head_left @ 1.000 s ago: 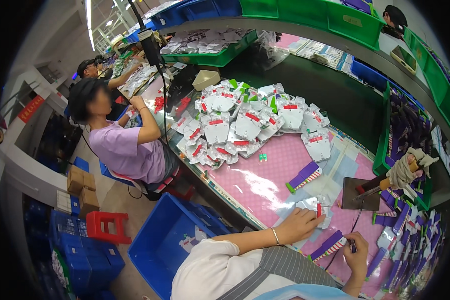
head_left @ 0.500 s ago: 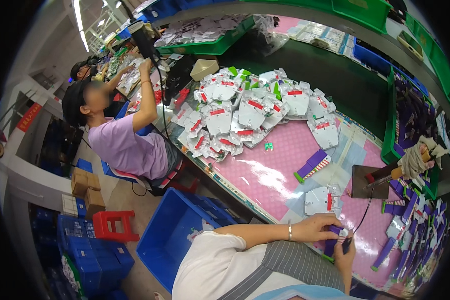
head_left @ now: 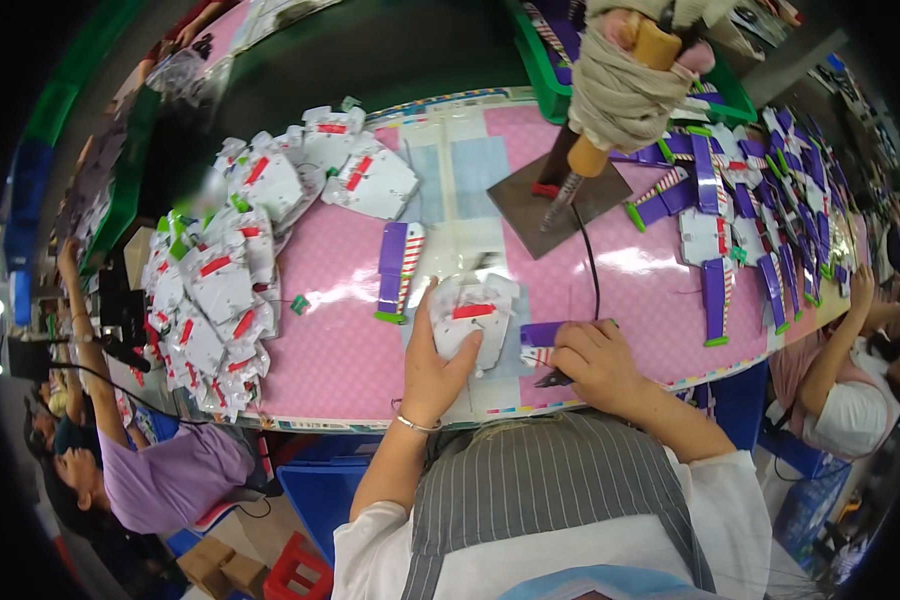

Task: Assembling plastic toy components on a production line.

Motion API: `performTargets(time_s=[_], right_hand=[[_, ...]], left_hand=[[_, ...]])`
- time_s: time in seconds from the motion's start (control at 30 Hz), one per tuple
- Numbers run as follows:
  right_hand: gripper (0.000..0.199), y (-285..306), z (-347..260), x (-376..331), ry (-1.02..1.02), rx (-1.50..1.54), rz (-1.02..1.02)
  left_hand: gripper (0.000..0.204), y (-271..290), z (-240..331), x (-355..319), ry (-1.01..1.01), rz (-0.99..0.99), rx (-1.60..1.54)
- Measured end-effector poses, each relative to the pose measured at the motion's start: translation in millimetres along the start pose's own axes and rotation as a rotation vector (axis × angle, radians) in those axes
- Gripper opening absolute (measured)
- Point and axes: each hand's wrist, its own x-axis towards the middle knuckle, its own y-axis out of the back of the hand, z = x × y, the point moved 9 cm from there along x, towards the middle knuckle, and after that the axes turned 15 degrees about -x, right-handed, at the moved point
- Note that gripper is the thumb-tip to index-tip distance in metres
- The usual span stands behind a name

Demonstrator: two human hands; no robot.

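Observation:
My left hand (head_left: pixel 438 358) grips a white plastic housing (head_left: pixel 478 325) with a red strip, thumb across its face and fingers along its left edge. Close to its right, my right hand (head_left: pixel 592 362) is closed over a purple piece (head_left: pixel 542 334) with a red-and-white striped side. A small dark pointed object (head_left: pixel 553 379) sticks out below those fingers; its kind is hidden. Another purple striped piece (head_left: pixel 391 270) with a green end lies just beyond my left hand. A tiny green part (head_left: pixel 299 304) rests farther left on the pink tabletop (head_left: pixel 345 345).
White housings (head_left: pixel 215 290) are heaped at left. Several purple striped pieces (head_left: pixel 710 280) spread over the right side. A soldering iron (head_left: pixel 562 200) with a cloth-wrapped holder stands on a dark plate (head_left: pixel 510 200) ahead. Co-workers sit at left and right; a green bin (head_left: pixel 545 85) stands behind.
The view has swung right and now faces the table squarely. My left hand has left the purple piece and taken hold of the white housing; the right hand keeps the purple piece.

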Motion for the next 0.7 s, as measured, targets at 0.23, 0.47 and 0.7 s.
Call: performTargets(time_s=[0.23, 0.47, 0.7], right_hand=[[0.016, 15, 1, 17, 0.094, 0.0, 0.09], [0.026, -11, 20, 10, -0.26, 0.569, -0.087], [0.023, -16, 18, 0, -0.421, 0.731, -0.07]], left_hand=[[0.061, -8, -2, -21, 0.148, -0.161, -0.051], [0.058, -6, -4, -27, 0.291, -0.215, -0.277], [0.057, -11, 3, -26, 0.284, -0.248, -0.269]])
